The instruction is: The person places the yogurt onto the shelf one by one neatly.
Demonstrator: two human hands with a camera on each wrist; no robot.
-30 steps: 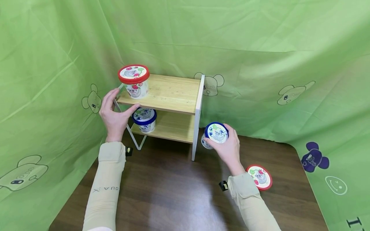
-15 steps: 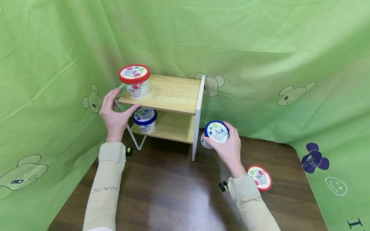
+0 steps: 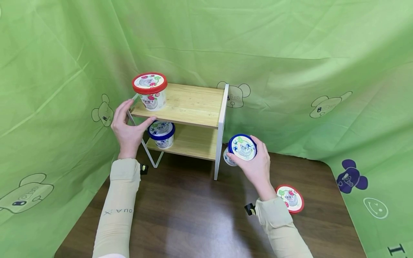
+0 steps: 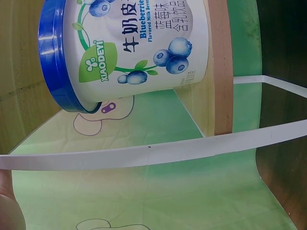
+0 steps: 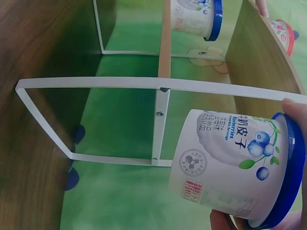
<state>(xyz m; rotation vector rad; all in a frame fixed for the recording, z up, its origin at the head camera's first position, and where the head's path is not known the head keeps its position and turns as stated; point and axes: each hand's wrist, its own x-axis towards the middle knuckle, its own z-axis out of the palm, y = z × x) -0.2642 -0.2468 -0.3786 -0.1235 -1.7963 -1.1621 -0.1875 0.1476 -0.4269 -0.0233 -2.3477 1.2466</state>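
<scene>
At the shelf's front left corner my left hand [image 3: 127, 134] touches the top board with thumb and fingers spread, nothing held between them. Just beyond, a red-lidded milk drink tub [image 3: 154, 100] stands upright on the top board. A blue-lidded blueberry tub [image 3: 164, 143] sits on the lower board beneath, its label close in the left wrist view. To the right of the shelf, my right hand [image 3: 258, 168] grips another blue-lidded blueberry tub [image 5: 230, 163] around its lid. That tub is tilted, beside the white metal frame in the right wrist view.
The two-tier wooden shelf [image 3: 193, 105] has white metal side frames [image 3: 221, 132]. Another red-lidded tub [image 3: 292, 200] stands on the dark wooden floor [image 3: 193, 215], partly behind the right forearm. Green printed cloth [image 3: 274, 71] hangs around at the back and sides.
My right hand has lifted very slightly with the blueberry tub, its lid now a little higher. The left hand and the tubs on the shelf have stayed in place.
</scene>
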